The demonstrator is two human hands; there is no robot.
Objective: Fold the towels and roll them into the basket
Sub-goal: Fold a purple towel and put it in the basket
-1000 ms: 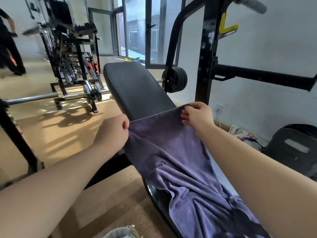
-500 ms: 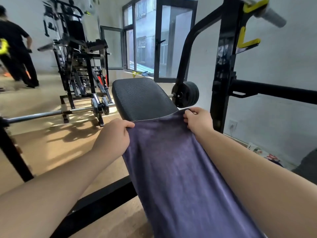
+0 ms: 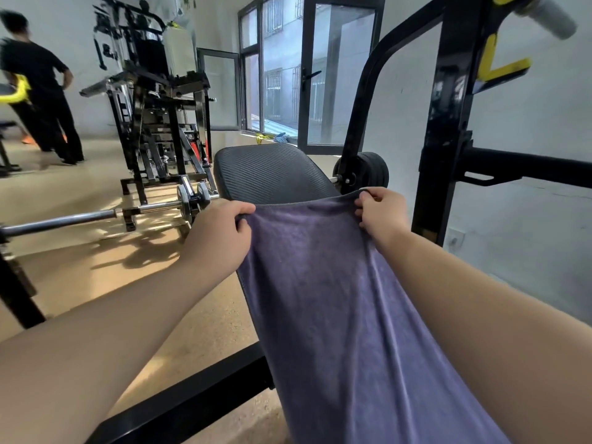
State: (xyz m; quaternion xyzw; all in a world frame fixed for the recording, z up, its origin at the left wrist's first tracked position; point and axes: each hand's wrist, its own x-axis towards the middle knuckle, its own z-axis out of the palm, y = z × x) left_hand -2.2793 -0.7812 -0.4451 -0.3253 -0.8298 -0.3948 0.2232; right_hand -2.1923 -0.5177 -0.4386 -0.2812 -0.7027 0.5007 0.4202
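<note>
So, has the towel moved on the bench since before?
Yes: the top edge of the towel went farther up the bench pad, toward its far end.

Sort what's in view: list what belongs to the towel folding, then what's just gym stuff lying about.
Job: purple towel; left hand and right hand, pinching its far corners; black bench pad just beyond the held edge. No basket in view.

Lying about: barbell; weight machine; black rack upright; weight plate; person in black.
</note>
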